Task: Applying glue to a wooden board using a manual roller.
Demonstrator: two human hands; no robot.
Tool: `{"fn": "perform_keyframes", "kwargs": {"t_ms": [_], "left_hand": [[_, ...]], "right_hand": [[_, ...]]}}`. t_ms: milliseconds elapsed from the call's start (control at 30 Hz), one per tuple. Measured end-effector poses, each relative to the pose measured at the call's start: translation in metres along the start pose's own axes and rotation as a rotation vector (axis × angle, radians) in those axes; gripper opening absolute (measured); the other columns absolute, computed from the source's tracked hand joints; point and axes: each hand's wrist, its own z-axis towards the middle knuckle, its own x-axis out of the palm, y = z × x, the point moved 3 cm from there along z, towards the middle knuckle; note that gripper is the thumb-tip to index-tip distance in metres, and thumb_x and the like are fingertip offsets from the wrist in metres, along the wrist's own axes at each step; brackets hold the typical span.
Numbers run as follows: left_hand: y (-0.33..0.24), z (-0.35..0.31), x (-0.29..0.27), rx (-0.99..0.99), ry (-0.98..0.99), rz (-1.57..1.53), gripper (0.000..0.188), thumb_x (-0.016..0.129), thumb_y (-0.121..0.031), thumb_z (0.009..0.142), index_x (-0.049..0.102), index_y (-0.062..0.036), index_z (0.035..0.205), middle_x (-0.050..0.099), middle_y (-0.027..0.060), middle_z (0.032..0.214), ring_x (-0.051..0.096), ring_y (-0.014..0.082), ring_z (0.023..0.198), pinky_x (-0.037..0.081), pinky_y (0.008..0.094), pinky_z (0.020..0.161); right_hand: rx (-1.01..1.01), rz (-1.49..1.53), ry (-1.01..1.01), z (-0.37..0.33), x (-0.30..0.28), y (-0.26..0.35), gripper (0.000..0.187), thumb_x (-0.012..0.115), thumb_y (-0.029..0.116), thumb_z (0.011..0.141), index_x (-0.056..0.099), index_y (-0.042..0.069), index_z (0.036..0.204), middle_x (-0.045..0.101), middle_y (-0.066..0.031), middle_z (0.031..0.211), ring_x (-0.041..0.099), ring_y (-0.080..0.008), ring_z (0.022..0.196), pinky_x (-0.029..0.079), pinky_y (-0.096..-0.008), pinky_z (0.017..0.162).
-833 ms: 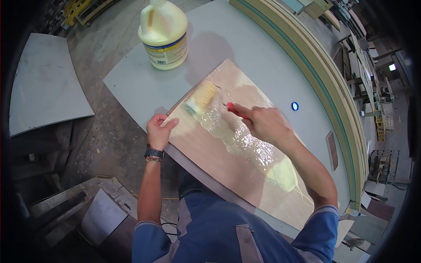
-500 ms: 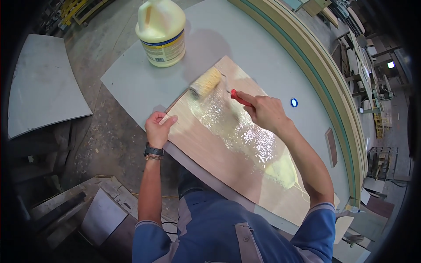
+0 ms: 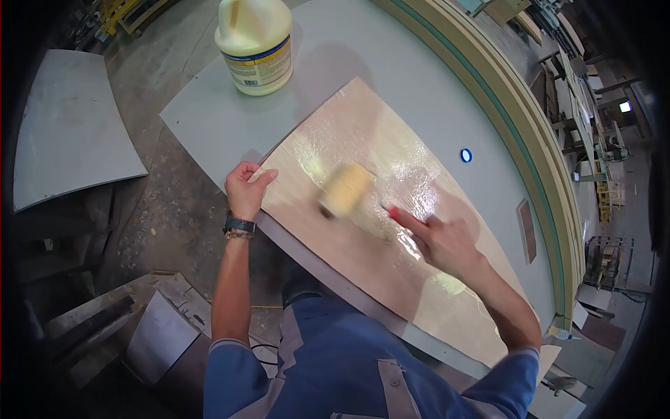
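A thin wooden sheet (image 3: 307, 230) lies on the grey table, its middle wet with shiny pale-yellow glue (image 3: 412, 174). At the sheet's left corner, my left hand (image 3: 246, 190) pinches the edge between thumb and fingers. My right hand (image 3: 447, 244) is wrapped round the red handle of a paint roller (image 3: 349, 188), whose yellowish sleeve is blurred by motion over the middle of the sheet. A thicker glue patch (image 3: 447, 282) lies near my right forearm. Beyond the sheet's far left edge stands a large pale-yellow jug (image 3: 255, 56) with a handle.
The grey table (image 3: 202, 105) carries a blue ring-shaped cap (image 3: 466, 155) and a small brown strip (image 3: 527, 230) on the right. Long curved boards (image 3: 516, 126) are stacked along its far right side. A curved grey panel (image 3: 70, 133) stands at the left over the concrete floor.
The roller has moved from the sheet's far end back toward me and to the right with my right hand. Glue now covers the far part more thinly. My left hand stays at the corner.
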Motion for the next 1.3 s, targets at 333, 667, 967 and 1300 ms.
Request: {"fn": "perform_keyframes", "kwargs": {"t_ms": [333, 667, 967, 1300], "left_hand": [[-0.02, 0.02, 0.017, 0.074, -0.05, 0.247, 0.034, 0.089, -0.02, 0.067, 0.066, -0.0013, 0.083, 0.065, 0.0102, 0.071, 0.059, 0.0211, 0.061, 0.048, 0.0336, 0.059], [0.003, 0.022, 0.007, 0.091, 0.03, 0.117, 0.028, 0.085, -0.02, 0.077, 0.07, 0.0021, 0.086, 0.066, 0.0075, 0.079, 0.06, 0.0139, 0.067, 0.049, 0.0291, 0.062], [-0.003, 0.041, 0.002, 0.067, 0.262, 0.011, 0.01, 0.078, -0.006, 0.082, 0.073, 0.0019, 0.087, 0.066, 0.0007, 0.074, 0.057, 0.0067, 0.066, 0.047, 0.0231, 0.062], [-0.015, 0.039, -0.005, 0.111, 0.079, 0.162, 0.024, 0.079, -0.015, 0.083, 0.071, 0.0046, 0.094, 0.066, 0.0033, 0.072, 0.057, 0.0084, 0.064, 0.047, 0.0244, 0.061]], "right_hand": [[0.062, 0.073, 0.054, -0.017, 0.013, -0.004, 0.058, 0.056, 0.024, 0.097, 0.038, 0.034, 0.151, 0.063, -0.0106, 0.077, 0.062, -0.0281, 0.057, 0.045, -0.0406, 0.046], [-0.007, 0.039, 0.024, 0.073, -0.001, 0.048, 0.062, 0.056, 0.02, 0.096, 0.032, 0.031, 0.153, 0.062, -0.0122, 0.079, 0.062, -0.0307, 0.061, 0.049, -0.0424, 0.053], [0.026, 0.046, 0.028, -0.06, 0.049, 0.014, 0.068, 0.063, 0.022, 0.091, 0.037, 0.033, 0.152, 0.059, -0.0076, 0.073, 0.06, -0.0264, 0.052, 0.046, -0.0389, 0.043], [0.111, 0.104, 0.036, 0.021, 0.015, 0.054, 0.058, 0.057, 0.022, 0.097, 0.039, 0.034, 0.151, 0.063, -0.0131, 0.08, 0.064, -0.0321, 0.06, 0.05, -0.043, 0.052]]}}
